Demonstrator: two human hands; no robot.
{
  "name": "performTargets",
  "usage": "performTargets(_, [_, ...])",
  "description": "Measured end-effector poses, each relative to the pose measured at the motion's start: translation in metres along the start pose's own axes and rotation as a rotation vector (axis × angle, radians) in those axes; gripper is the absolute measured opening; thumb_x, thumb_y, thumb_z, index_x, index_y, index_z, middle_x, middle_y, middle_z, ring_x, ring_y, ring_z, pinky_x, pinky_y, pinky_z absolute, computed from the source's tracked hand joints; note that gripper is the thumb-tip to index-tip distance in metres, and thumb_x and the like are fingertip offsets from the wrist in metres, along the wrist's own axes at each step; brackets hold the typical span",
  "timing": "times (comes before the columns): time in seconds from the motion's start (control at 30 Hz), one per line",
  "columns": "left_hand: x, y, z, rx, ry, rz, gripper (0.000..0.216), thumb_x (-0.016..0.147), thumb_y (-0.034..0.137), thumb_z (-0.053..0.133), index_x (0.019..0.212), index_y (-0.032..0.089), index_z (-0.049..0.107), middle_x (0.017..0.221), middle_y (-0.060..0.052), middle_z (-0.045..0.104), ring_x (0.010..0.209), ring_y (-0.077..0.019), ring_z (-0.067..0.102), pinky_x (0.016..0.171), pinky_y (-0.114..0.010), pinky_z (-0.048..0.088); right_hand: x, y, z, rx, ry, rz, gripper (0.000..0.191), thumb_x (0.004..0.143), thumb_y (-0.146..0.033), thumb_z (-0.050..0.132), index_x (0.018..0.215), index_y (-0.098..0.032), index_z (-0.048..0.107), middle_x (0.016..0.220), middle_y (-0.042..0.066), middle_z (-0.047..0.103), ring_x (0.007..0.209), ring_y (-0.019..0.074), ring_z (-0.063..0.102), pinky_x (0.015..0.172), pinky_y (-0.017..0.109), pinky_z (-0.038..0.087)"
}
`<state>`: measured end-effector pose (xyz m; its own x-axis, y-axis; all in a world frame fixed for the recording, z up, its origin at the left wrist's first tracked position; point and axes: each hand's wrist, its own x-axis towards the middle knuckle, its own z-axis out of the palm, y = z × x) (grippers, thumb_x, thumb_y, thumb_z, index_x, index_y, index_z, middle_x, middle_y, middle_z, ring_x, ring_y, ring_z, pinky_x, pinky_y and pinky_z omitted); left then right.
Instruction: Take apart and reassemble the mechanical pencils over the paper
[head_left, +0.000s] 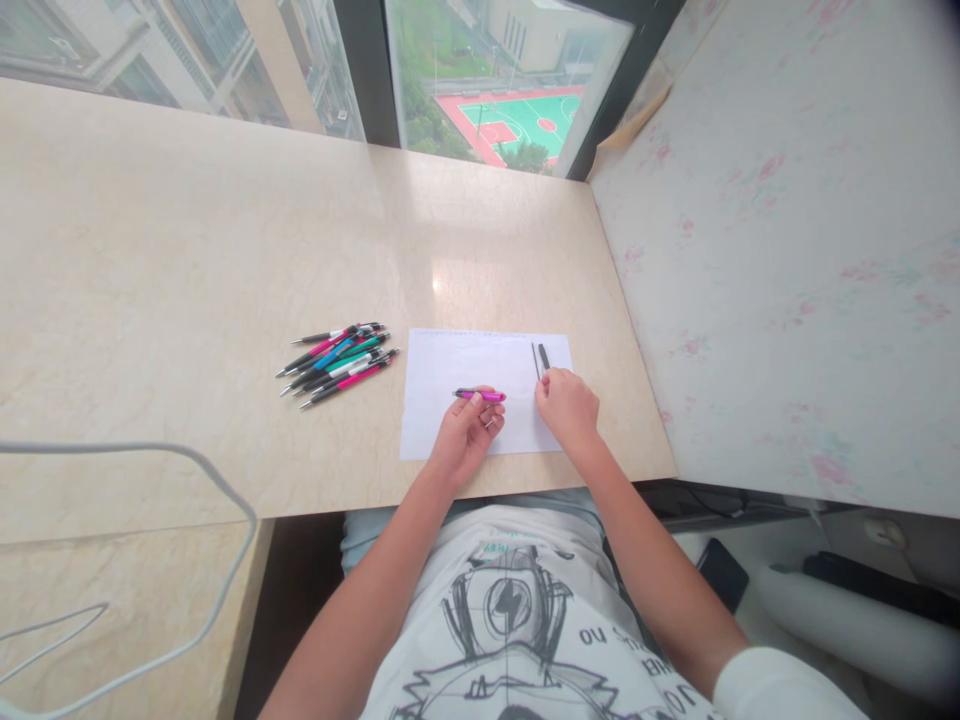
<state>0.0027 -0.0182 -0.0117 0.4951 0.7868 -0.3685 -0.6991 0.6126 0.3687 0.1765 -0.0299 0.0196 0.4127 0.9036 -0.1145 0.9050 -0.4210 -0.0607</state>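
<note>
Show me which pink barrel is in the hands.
The pink barrel in the left hand, over the white paper; the other pink barrels lie in the pile of pens.

A broad, beige marbled stone windowsill carried everything, its bare stretches showing beyond the white sheet of paper and to its left. The sheet lay flat, its near edge close to the sill's front edge. Just left of the sheet, well apart from its edge, retractable pens with black grips and pink, blue, green and white barrels lay heaped, overlapping, most tips pointing away from the sheet.
</note>
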Motion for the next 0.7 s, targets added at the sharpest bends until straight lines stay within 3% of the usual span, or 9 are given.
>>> performTargets(0.43, [0.0,0.0,0.001,0.026,0.009,0.013,0.024,0.077,0.029,0.082,0.094,0.016,0.073,0.092,-0.006,0.073,0.076,-0.0103,0.065,0.07,-0.02,0.054,-0.003,0.002,-0.011,-0.084,-0.097,-0.106,0.02,0.096,-0.022,0.048,0.104,-0.018,0.065,0.107,0.011,0.069,0.1,0.0229,0.064,0.071,0.029,0.045])
performTargets(0.7, [-0.001,0.0,0.002,0.041,0.01,0.004,0.026,0.077,0.029,0.083,0.095,0.015,0.072,0.092,-0.006,0.073,0.076,-0.0104,0.065,0.07,-0.021,0.054,0.0,-0.002,-0.013,-0.048,-0.186,-0.161,0.014,0.087,-0.018,0.054,0.089,-0.018,0.068,0.096,0.01,0.072,0.092,0.0222,0.065,0.067,0.028,0.042])
